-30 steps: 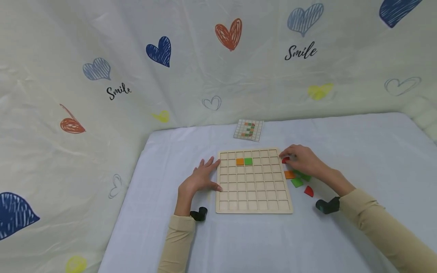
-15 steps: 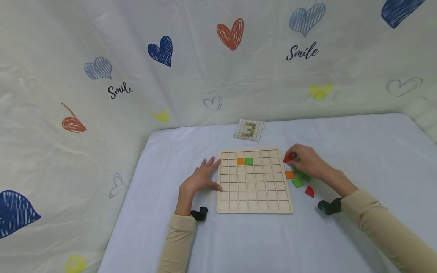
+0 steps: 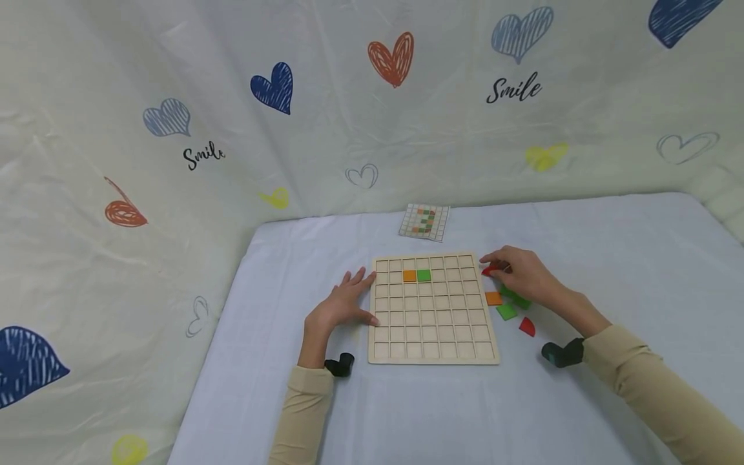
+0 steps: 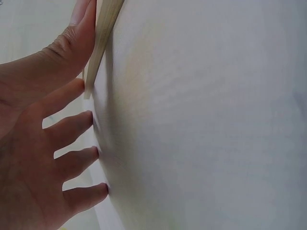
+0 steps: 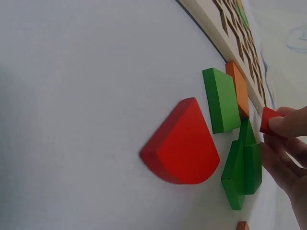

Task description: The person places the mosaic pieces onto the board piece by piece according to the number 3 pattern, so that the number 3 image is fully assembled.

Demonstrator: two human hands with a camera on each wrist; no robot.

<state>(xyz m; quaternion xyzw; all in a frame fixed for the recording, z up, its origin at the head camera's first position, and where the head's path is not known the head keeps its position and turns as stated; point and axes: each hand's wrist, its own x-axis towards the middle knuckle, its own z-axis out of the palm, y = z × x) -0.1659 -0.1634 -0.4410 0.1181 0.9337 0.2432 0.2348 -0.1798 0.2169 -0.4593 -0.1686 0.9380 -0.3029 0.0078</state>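
Note:
A wooden grid board (image 3: 433,316) lies on the white-covered table. An orange square tile (image 3: 409,276) and a green square tile (image 3: 423,276) sit side by side in its second row from the back. My left hand (image 3: 338,305) is spread at the board's left edge, its thumb (image 4: 72,45) and index finger touching the rim. Just off the right edge, my right hand (image 3: 521,274) pinches a red piece (image 5: 267,119), partly hidden by the fingers. Below that hand lie an orange tile (image 3: 493,298), several green tiles (image 5: 221,100) and a red quarter-round piece (image 5: 187,148).
A small card (image 3: 425,222) with a coloured grid pattern lies behind the board. Black wrist-worn devices show at the left wrist (image 3: 340,365) and at the right wrist (image 3: 562,353). A curtain (image 3: 325,142) printed with hearts hangs along the table's back edge.
My right hand has shifted slightly rightward with the red piece, which has turned a little between the fingers. The left hand keeps its place at the board.

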